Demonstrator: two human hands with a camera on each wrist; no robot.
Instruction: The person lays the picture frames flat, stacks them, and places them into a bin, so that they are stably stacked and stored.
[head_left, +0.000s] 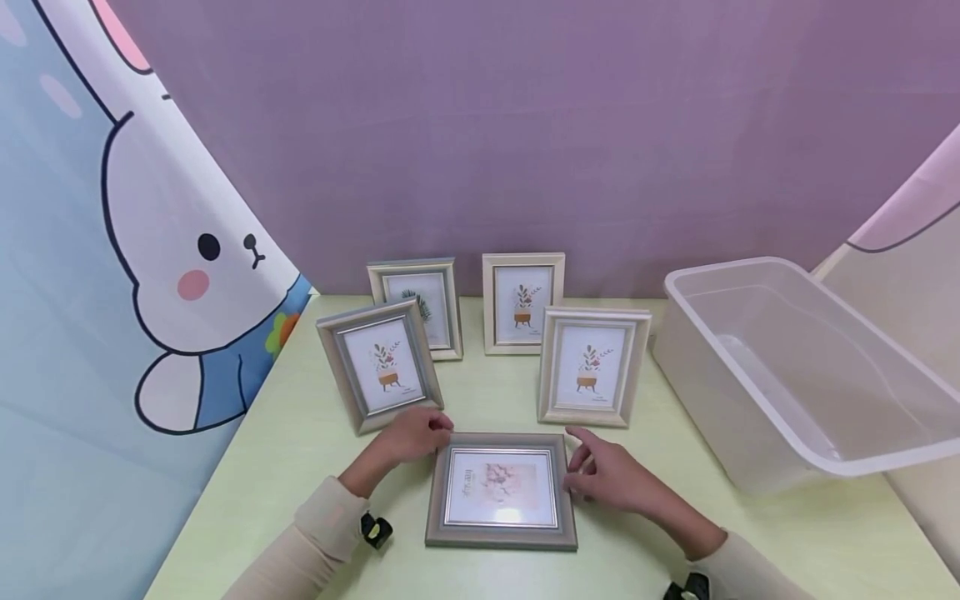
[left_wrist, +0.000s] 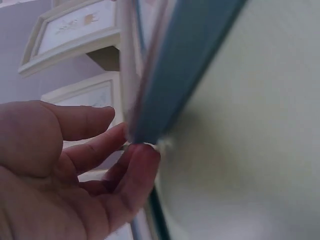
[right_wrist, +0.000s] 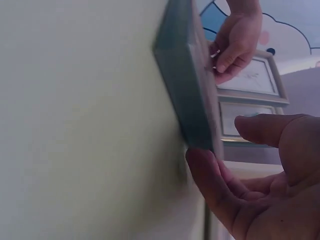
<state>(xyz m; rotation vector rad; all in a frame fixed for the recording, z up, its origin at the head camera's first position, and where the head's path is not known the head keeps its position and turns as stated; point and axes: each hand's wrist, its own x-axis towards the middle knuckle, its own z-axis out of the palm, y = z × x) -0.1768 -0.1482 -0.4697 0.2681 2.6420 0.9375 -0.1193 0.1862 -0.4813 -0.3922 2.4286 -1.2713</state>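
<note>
A photo frame (head_left: 501, 492) in grey-brown, holding a flower print turned sideways, lies face up on the table near me. My left hand (head_left: 415, 435) is at its upper left corner; in the left wrist view, loosely bent fingers (left_wrist: 132, 185) meet the frame's edge (left_wrist: 172, 75) while the thumb stands apart. On the opposite side, my right hand (head_left: 611, 475) has its fingertips at the right edge. The right wrist view shows a finger (right_wrist: 205, 167) at the frame's corner and the thumb raised away from it.
Behind it stand a grey-brown frame (head_left: 382, 367), a frame with a green leaf print (head_left: 422, 304), a cream frame (head_left: 522, 304) and a pale beige frame (head_left: 592, 367). A white plastic bin (head_left: 720, 400) stands at the right. A purple curtain (head_left: 510, 142) hangs behind the table.
</note>
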